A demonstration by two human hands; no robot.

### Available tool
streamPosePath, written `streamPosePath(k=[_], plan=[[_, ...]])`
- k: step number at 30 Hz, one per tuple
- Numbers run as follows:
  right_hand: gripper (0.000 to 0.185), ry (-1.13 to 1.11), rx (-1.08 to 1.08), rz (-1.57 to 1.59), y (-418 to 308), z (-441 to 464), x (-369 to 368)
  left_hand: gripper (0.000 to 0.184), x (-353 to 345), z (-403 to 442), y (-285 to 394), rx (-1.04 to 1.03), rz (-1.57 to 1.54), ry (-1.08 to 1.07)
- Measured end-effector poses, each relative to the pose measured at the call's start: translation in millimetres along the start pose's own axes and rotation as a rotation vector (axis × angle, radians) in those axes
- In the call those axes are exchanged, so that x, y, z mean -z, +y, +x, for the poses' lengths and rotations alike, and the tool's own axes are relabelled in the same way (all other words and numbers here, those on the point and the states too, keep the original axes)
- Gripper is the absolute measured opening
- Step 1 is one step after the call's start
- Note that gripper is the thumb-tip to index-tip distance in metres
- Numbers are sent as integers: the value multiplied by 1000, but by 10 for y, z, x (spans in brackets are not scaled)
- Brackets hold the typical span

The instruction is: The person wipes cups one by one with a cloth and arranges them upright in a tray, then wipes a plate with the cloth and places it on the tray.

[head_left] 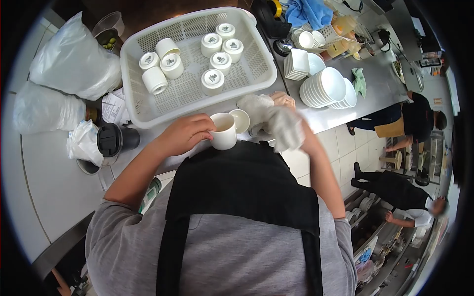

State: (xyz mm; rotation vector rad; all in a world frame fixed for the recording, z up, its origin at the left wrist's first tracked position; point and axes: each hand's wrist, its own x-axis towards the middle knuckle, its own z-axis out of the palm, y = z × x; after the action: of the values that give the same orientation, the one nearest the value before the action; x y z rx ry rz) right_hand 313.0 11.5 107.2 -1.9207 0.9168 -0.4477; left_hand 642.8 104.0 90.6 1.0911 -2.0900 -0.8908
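Note:
My left hand (186, 134) grips a white cup (224, 135) by its side, close to my apron, with the cup's mouth facing up. A second white cup (241, 120) is just beyond it, partly hidden, its mouth toward me. My right hand (284, 100) is closed on a whitish cloth (284, 128), which hangs below the fingers and is smeared by motion. Beyond both hands, a white perforated plastic basket (197, 109) holds several white cups (213, 81), most upside down with dark marks on their bases, a few lying tilted.
Stacked white bowls (318, 89) and square dishes (296, 64) stand at the right on the metal counter (365, 101). A green cloth (359, 82) lies past them. To the left are plastic bags (74, 61) and a black-lidded tumbler (116, 139). Two people (417, 121) work farther right.

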Motion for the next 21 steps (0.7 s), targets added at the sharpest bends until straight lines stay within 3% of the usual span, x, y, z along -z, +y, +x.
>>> streamPosePath(k=[1,2,5,7,10,11,15,18,20,21], plan=[[48,-24,112,-14,29,30,-240,11,6,-21,-2,18,-54,24],[56,-74,99,-301,59,46,-408,11,16,-39,-3,35,-107,47],[62,-186,-52,-360,-81,131,-555,11,154,-30,-9,62,-191,240],[60,-167,104,-687,-22,207,-530,11,329,-32,-70,106,-136,321],[55,-163,160,-772,-2,213,-562,13,546,92,-131,245,19,429],[55,-166,163,-774,13,205,-578,16,584,133,-155,348,119,453],[51,-74,149,-687,199,203,-587,19,564,413,-279,303,50,596],[49,-17,75,-534,242,128,-465,18,459,796,-242,246,-20,555],[47,121,115,-227,186,58,-346,14,374,1067,-293,158,179,338],[45,145,-67,-90,70,12,-285,14,324,1188,-366,154,173,345]])
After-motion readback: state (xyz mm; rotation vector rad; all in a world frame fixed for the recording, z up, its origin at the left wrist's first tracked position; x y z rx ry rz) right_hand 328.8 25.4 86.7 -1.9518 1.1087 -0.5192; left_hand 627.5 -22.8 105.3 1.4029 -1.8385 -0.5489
